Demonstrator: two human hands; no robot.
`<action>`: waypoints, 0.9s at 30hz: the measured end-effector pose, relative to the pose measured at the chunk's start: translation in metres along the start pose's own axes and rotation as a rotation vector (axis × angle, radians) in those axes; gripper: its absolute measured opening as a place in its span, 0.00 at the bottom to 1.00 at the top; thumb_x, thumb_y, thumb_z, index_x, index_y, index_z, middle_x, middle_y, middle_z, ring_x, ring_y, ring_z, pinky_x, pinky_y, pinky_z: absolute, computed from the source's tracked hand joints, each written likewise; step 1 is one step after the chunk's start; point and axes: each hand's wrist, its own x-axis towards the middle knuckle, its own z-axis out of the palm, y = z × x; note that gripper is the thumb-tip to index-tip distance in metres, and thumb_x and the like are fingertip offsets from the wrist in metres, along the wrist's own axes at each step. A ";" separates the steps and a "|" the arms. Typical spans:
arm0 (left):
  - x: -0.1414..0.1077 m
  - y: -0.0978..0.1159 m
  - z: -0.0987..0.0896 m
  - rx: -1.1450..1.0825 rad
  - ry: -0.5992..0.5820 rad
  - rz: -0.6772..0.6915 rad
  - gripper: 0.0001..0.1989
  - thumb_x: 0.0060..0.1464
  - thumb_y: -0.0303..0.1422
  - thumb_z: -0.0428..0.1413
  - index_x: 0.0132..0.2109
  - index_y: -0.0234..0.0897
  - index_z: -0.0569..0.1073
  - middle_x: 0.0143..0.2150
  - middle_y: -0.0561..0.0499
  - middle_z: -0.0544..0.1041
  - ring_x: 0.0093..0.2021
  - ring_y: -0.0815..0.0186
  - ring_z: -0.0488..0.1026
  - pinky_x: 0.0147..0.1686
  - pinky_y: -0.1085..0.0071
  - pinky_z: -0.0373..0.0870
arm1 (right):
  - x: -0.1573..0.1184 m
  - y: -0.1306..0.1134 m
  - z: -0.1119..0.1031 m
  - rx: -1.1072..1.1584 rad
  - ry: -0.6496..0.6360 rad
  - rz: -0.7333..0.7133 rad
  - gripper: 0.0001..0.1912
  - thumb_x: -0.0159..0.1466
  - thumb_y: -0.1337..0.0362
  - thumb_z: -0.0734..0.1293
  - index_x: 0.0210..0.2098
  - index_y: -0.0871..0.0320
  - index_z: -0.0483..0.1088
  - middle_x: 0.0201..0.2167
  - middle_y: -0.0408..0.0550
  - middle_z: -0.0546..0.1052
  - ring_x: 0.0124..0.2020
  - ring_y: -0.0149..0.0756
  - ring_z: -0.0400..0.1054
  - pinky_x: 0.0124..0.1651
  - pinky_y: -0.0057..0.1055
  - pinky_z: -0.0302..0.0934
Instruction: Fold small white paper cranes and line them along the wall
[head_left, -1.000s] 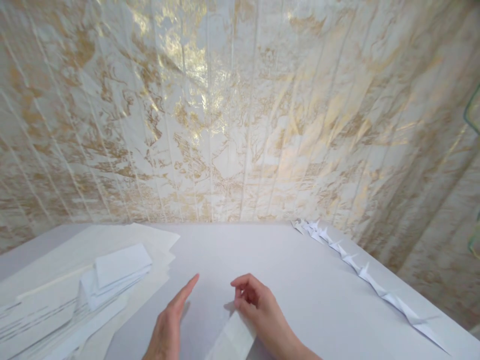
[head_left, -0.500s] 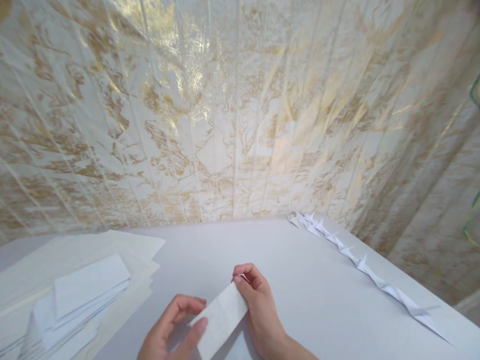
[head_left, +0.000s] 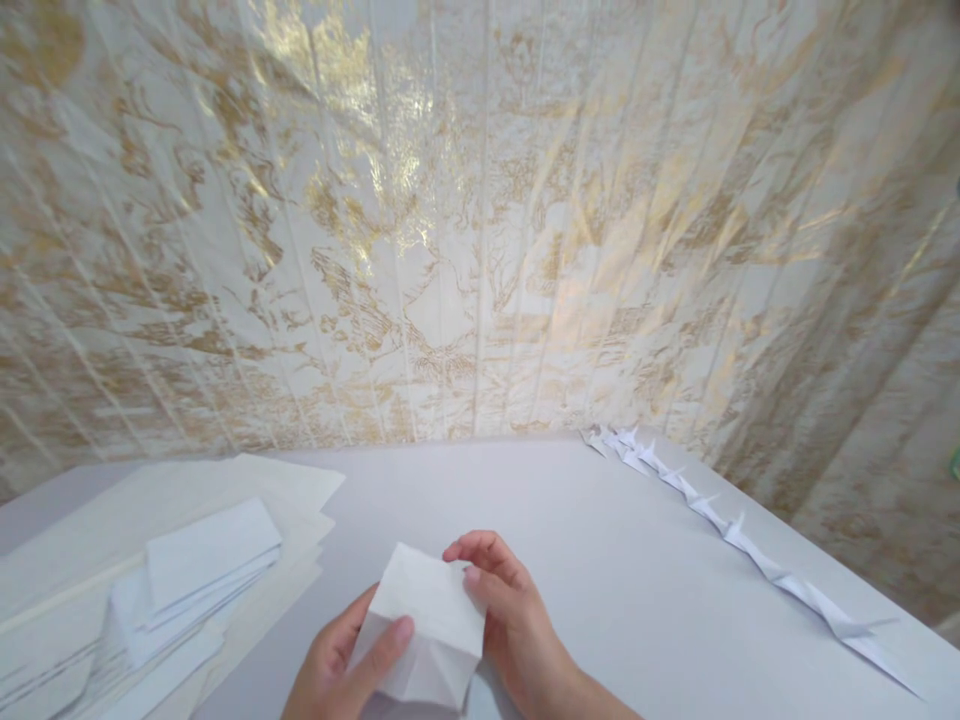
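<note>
Pinching a creased paper [head_left: 431, 590] at lower centre, we have our left hand [head_left: 337, 660] curled on its left edge, our right hand [head_left: 519, 615] half-closed on its right

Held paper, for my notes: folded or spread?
At least partly spread: the paper shows a broad, creased face between left hand and right hand.

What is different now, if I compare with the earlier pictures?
The left hand, at first apart from the sheet, has moved in and taken hold of it. The sheet, a narrow strip before, is now opened wider, with creases showing. The right hand still holds it. The paper stack on the left and the folded figures on the right stay in place.
</note>
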 end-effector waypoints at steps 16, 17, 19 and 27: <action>0.009 0.016 -0.004 -0.326 -0.075 -0.195 0.18 0.41 0.43 0.71 0.32 0.35 0.76 0.23 0.54 0.77 0.23 0.67 0.72 0.25 0.75 0.68 | -0.010 -0.007 0.000 -0.733 -0.160 -0.207 0.09 0.59 0.58 0.72 0.38 0.53 0.79 0.29 0.44 0.73 0.35 0.37 0.65 0.44 0.36 0.58; 0.008 0.015 -0.004 -0.325 -0.069 -0.192 0.18 0.41 0.42 0.71 0.31 0.35 0.75 0.23 0.54 0.76 0.22 0.67 0.72 0.25 0.75 0.68 | -0.011 -0.007 0.001 -0.781 -0.172 -0.253 0.07 0.60 0.59 0.70 0.37 0.53 0.79 0.29 0.44 0.72 0.35 0.37 0.65 0.44 0.36 0.58; 0.009 0.013 -0.005 -0.323 -0.079 -0.190 0.18 0.42 0.42 0.71 0.29 0.36 0.74 0.22 0.56 0.75 0.22 0.68 0.71 0.24 0.76 0.66 | -0.012 -0.008 0.003 -0.844 -0.209 -0.330 0.06 0.62 0.62 0.69 0.35 0.53 0.79 0.28 0.44 0.72 0.35 0.37 0.65 0.42 0.34 0.58; 0.012 0.004 -0.012 -0.287 -0.199 -0.192 0.17 0.51 0.42 0.66 0.31 0.35 0.71 0.23 0.55 0.75 0.22 0.72 0.67 0.23 0.78 0.61 | -0.015 -0.008 0.006 -1.014 -0.211 -0.497 0.09 0.62 0.72 0.66 0.31 0.53 0.77 0.36 0.46 0.70 0.41 0.38 0.64 0.46 0.33 0.58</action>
